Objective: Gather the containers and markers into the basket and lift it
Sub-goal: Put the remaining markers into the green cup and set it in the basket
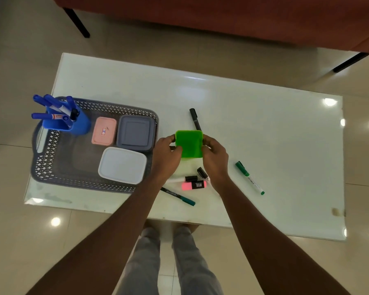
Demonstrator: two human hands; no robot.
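Note:
A green container (190,144) is held above the white table between my left hand (166,155) and my right hand (214,159), just right of the grey lattice basket (49,158). Inside the basket lie a pink container (104,131), a grey container (136,133) and a white container (122,165). A blue holder (73,124) with several blue markers stands in the basket's far left corner. Loose on the table are a black marker (195,119), a pink highlighter (193,185), a teal pen (179,196) and a green marker (249,177). Two more markers lie partly hidden under my hands.
The white table (264,128) stands on a glossy tiled floor. A red-brown sofa (222,15) with black legs runs along the far side. My legs show below the table's near edge.

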